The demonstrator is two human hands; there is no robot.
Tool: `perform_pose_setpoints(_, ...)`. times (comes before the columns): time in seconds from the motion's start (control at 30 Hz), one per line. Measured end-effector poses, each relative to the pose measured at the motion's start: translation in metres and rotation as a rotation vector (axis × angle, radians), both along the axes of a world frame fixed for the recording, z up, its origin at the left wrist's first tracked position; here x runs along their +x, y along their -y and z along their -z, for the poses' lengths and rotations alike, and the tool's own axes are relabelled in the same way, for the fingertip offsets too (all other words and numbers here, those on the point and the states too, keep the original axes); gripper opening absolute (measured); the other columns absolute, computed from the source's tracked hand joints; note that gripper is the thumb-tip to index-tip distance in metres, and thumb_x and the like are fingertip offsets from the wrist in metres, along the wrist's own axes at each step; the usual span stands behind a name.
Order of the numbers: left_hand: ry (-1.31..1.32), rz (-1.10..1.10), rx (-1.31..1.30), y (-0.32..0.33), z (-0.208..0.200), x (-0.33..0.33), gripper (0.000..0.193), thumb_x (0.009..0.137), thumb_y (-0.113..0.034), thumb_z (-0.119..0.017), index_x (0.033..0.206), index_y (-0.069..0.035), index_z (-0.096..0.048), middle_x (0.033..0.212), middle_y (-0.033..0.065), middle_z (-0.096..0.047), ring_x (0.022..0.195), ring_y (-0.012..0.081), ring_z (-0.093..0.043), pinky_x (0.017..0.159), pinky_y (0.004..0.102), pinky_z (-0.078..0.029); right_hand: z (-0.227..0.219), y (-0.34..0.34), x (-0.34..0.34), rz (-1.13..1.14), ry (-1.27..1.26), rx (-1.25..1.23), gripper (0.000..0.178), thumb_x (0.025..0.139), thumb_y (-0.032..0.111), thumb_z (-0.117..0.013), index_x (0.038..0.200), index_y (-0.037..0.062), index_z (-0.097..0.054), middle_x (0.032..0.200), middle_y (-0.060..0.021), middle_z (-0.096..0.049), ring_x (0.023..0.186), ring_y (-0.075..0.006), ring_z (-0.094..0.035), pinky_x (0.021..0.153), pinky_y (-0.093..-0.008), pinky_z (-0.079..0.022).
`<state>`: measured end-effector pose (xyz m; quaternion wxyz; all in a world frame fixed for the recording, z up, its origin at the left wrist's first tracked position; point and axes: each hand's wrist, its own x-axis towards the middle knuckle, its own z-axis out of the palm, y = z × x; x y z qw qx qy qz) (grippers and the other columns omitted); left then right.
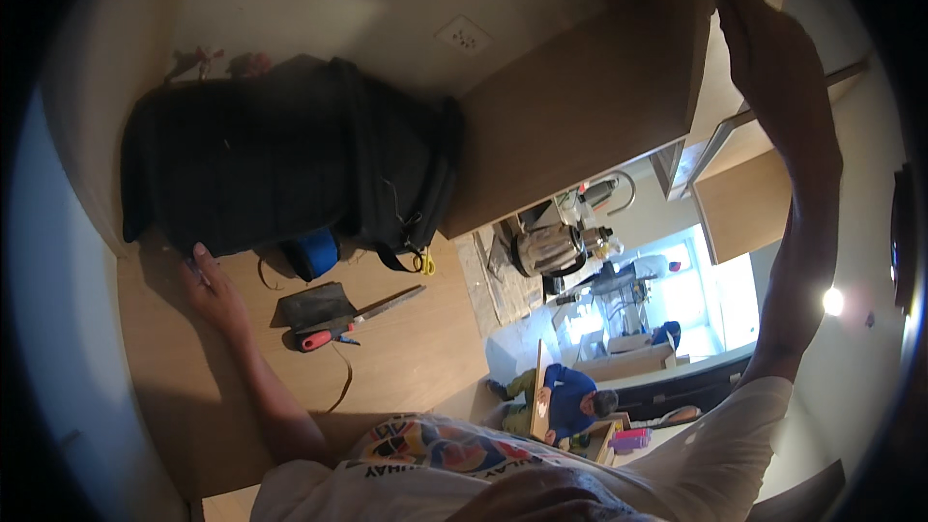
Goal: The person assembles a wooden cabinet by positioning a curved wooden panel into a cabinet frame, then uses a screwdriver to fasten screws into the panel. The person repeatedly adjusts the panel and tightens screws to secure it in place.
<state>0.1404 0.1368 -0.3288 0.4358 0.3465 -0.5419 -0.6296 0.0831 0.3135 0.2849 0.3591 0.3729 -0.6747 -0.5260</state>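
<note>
A fisheye view looks down over the wearer's chest, in a white printed shirt, at a light wooden surface.

The left hand reaches forward from the lower left. It lies flat and open, fingers stretched, fingertips touching the lower left edge of a large black bag. It grips nothing. The bag sits on the wooden surface against a pale back wall and fills the space above and to the right of this hand.

The right hand is raised high at the upper right, well apart from the bag. It is open, palm pressed against the edge of a brown wooden panel, fingers reaching up over its top corner. The panel stands between this hand and the bag, just beside the bag's right end.

Just below the bag lie a blue roll, a yellow clip, a dark trowel and a saw with a red handle. All lie to the right of the left hand, near it but not touching.

Further back, through the gap under the panel, another person in a blue top crouches over a board.
</note>
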Motion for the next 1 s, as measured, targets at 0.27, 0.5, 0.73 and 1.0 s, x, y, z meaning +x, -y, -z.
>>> perform_pose_setpoints(0.27, 0.164, -0.16, -0.074, 0.002, 0.015, -0.015, 0.044, 0.104, -0.034, -0.055, 0.111, 0.008, -0.063, 0.095, 0.0208, -0.07, 0.083, 0.0284, -0.066, 0.076, 0.0382, -0.051, 0.096, -0.081, 0.017, -0.108, 0.554, -0.473, 0.036, 0.102, 0.025, -0.06, 0.126, -0.0019, -0.063, 0.114, -0.0208, -0.069, 0.097, -0.0391, -0.068, 0.085, -0.0427, -0.053)
perform_pose_setpoints(0.5, 0.163, 0.003, -0.364, 0.018, -0.027, 0.041, 0.03, 0.098, -0.025, -0.068, 0.112, 0.0, -0.064, 0.073, 0.0046, -0.06, 0.066, 0.0145, -0.056, 0.062, 0.0332, -0.047, 0.183, -0.068, -0.049, -0.699, 1.362, -1.846, 0.032, 0.103, 0.028, -0.059, 0.12, 0.0006, -0.066, 0.092, -0.0083, -0.066, 0.079, -0.0136, -0.064, 0.07, -0.0298, -0.052)
perform_pose_setpoints(0.73, 0.502, 0.176, -0.889, 0.09, -0.009, 0.134, 0.023, 0.093, -0.02, -0.071, 0.108, -0.004, -0.065, 0.08, 0.012, -0.064, 0.07, 0.0275, -0.063, 0.064, 0.0383, -0.05, 0.19, -0.032, -0.099, -1.414, 0.424, -2.242, 0.026, 0.101, 0.017, -0.062, 0.114, -0.0042, -0.067, 0.084, -0.0099, -0.067, 0.074, -0.0163, -0.065, 0.069, -0.0294, -0.052)
perform_pose_setpoints(1.0, 0.622, 0.365, -1.033, 0.073, -0.042, 0.123, 0.021, 0.092, -0.021, -0.069, 0.104, -0.004, -0.065, 0.091, 0.0157, -0.067, 0.079, 0.033, -0.066, 0.071, 0.0441, -0.053, 0.151, -0.024, -0.156, -1.363, -0.469, -2.137, 0.019, 0.095, 0.01, -0.067, 0.11, -0.0003, -0.074, 0.088, -0.0103, -0.069, 0.076, -0.0177, -0.066, 0.071, -0.0318, -0.054)
